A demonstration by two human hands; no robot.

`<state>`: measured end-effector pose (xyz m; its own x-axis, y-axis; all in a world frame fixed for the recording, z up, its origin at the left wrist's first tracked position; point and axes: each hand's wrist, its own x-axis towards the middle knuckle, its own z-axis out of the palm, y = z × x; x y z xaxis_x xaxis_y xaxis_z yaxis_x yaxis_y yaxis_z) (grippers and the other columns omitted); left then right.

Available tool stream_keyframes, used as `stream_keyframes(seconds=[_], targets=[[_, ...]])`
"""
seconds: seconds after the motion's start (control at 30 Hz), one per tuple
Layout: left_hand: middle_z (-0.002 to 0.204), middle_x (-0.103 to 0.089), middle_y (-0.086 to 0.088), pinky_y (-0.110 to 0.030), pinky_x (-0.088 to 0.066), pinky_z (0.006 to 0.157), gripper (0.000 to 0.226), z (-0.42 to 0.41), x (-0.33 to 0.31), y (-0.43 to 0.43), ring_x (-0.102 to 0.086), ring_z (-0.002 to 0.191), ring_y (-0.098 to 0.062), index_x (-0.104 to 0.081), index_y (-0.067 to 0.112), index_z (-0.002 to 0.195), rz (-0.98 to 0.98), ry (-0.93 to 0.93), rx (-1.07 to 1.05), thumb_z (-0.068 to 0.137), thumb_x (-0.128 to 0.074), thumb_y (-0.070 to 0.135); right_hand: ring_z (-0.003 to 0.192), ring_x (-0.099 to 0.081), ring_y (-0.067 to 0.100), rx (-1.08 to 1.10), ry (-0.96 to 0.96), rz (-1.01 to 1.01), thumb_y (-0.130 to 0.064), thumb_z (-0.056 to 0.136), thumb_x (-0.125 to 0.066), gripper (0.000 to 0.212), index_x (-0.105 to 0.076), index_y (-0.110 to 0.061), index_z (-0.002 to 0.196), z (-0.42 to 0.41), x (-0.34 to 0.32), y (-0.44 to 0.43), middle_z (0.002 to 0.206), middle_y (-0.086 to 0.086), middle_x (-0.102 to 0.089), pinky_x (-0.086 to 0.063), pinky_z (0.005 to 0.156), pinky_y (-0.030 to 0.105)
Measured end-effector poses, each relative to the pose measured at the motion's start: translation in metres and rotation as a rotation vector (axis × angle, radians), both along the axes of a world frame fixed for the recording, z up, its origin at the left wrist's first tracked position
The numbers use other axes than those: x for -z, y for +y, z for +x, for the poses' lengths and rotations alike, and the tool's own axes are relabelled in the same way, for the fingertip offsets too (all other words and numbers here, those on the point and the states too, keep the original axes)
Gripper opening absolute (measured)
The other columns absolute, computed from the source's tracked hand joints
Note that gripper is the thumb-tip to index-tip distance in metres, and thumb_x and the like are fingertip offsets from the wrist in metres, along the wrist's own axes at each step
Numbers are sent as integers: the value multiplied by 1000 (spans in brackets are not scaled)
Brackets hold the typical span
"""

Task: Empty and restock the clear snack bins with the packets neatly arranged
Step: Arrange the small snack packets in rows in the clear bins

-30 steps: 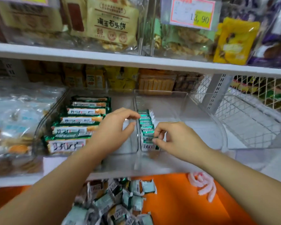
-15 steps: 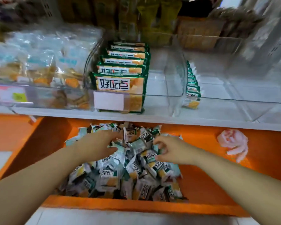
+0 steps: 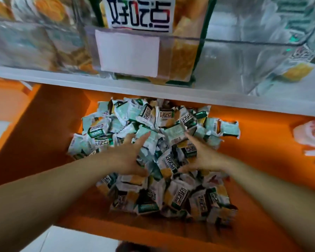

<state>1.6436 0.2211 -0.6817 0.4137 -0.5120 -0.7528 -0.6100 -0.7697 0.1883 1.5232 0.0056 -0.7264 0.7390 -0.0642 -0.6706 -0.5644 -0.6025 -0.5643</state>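
Note:
A loose heap of small green, white and yellow snack packets (image 3: 153,160) lies on the orange lower shelf (image 3: 53,133). My left hand (image 3: 127,155) rests on the heap with fingers spread and straight. My right hand (image 3: 202,155) lies on the heap beside it, fingers also spread, touching packets. Neither hand clearly grips a packet. Above, a clear bin (image 3: 189,48) holds large green packets standing in a row, and the clear bin (image 3: 262,57) to its right holds a few small packets at its far side.
A white shelf edge (image 3: 153,90) runs across just above the heap. A pink and white crumpled thing (image 3: 311,137) lies on the orange shelf at the right. Another clear bin (image 3: 35,42) of bagged snacks stands at the upper left. White floor shows below.
Both hands left the row of packets in the right bin, dropped to the heap on the orange shelf, and now spread over it. The view tilted down and closer.

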Motion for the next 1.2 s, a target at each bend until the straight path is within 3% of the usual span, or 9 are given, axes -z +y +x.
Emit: stream_keyframes(seconds=[0.13,0.33,0.43,0.5,0.6,0.7,0.87,0.97,1.2], targets=[[158,15,-10,-32,-50,76,125,-3,4,3,-61,96,-24,37,54,131,20,111,46,80,-76,37,145,-18,23,-140,-1,67,-63,52,-79,127,6,-51,146,-14,-2,12,160,-6,-4,-25,116,43],[158,1,-13,-21,-49,54,126,-1,10,11,-64,72,-18,30,67,126,-91,182,22,78,-79,24,146,5,25,-251,-80,-34,-55,61,-82,121,11,-63,137,-37,1,20,154,-12,17,-26,113,45],[159,10,-15,-34,-58,64,121,-8,8,12,-68,84,-30,26,72,123,-130,220,-20,80,-77,26,144,0,23,-263,-161,-38,-47,64,-84,120,10,-64,135,-44,2,26,148,-20,18,-34,103,33],[159,8,-13,-44,-58,74,120,-13,8,14,-67,92,-35,28,73,121,-128,226,-5,81,-77,30,144,3,24,-305,-193,-66,-48,63,-84,120,17,-70,125,-49,1,31,144,-23,25,-34,107,41],[159,-1,-9,-37,-58,64,123,-14,8,13,-67,85,-30,31,70,123,-124,207,31,82,-76,24,145,15,29,-446,-204,-143,-57,63,-80,125,29,-69,121,-56,6,43,143,-18,41,-23,111,57],[161,-2,-9,-30,-53,68,124,-13,9,11,-60,104,-23,28,61,132,-116,199,20,80,-77,21,145,11,35,-478,-163,-162,-54,64,-81,127,31,-68,122,-51,10,46,145,-17,39,-24,109,61],[159,-14,-10,-32,-42,84,123,-13,20,10,-41,132,-29,25,54,139,-175,200,-32,76,-79,31,142,-6,17,-366,-258,-89,-48,65,-83,119,16,-62,129,-43,6,34,145,-25,15,-32,108,37],[158,-22,-8,-36,-50,85,121,-10,21,11,-55,115,-22,20,56,140,-217,193,-36,76,-79,33,139,-14,19,-320,-285,-88,-47,64,-84,117,13,-64,129,-47,9,38,145,-24,8,-39,106,45],[159,-20,-2,-42,-39,106,110,-9,19,11,-36,137,-24,10,59,141,-250,183,-9,75,-77,42,142,-16,23,-345,-300,-49,-43,65,-84,111,-5,-55,142,-49,10,47,146,-25,14,-44,102,41]])
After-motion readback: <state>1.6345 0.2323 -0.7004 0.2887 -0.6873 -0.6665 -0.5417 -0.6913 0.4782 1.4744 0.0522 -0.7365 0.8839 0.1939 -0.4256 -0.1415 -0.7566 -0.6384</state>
